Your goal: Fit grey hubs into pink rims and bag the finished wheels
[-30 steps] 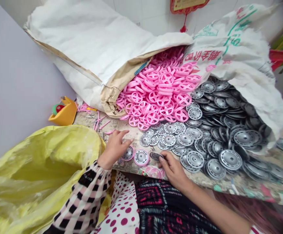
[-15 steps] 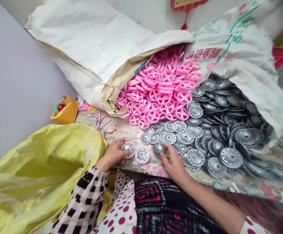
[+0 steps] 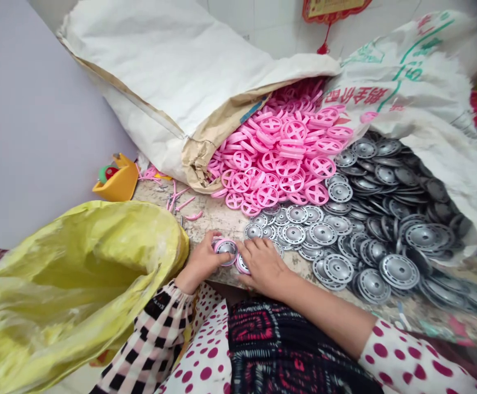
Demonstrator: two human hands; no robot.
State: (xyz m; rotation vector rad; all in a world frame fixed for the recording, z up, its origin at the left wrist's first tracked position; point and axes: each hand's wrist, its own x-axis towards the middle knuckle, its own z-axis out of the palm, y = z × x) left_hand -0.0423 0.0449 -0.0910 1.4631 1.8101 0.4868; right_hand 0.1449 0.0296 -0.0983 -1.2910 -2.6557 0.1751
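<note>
Near the table's front edge, my left hand (image 3: 204, 258) is closed on the left side of a small toy wheel (image 3: 226, 249), a grey disc set in a pink rim. Another pink rim shows just behind that wheel. My right hand (image 3: 265, 267) lies over a second pink-rimmed wheel (image 3: 242, 265), its fingers bent down on it and covering most of it. The two wheels sit side by side, nearly touching. Loose grey wheel discs (image 3: 293, 233) spread over the table just beyond my right hand. Behind them is a heap of pink spoked rings (image 3: 269, 161).
A white sack (image 3: 173, 65) spills the pink rings, and another printed sack (image 3: 439, 131) on the right spills grey discs. A yellow bag (image 3: 99, 230) gapes open at the left. A yellow plastic piece (image 3: 119, 180) and pink scraps (image 3: 185, 203) lie at the table's back left.
My right hand has moved left from the edge of the grey discs onto the second wheel; the grey disc it held is now hidden from sight. The left hand stays at its wheel.
</note>
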